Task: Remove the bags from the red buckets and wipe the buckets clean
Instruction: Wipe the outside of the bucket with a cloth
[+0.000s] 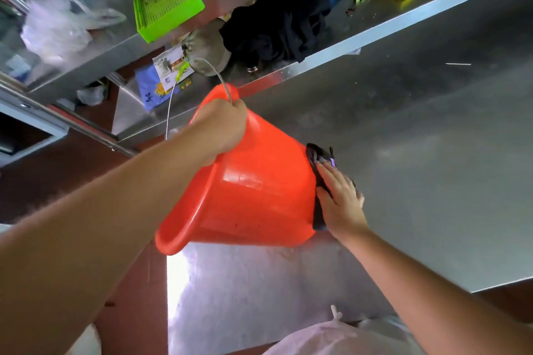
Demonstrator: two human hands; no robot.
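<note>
Now, buckets: one red bucket (pixel 253 190), tipped on the desk (pixel 432 152).
Left hand (pixel 223 126): grips its rim.
Right hand (pixel 339 196): flat, pressing one dark cloth (pixel 317 157) against its base.

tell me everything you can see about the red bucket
The glossy red plastic bucket tapers from a wide rolled rim to a narrower base and has a thin wire handle. It lies tilted on its side over the steel table, mouth toward the person. The left hand grips its rim; the right hand presses a dark cloth against its base.
</note>
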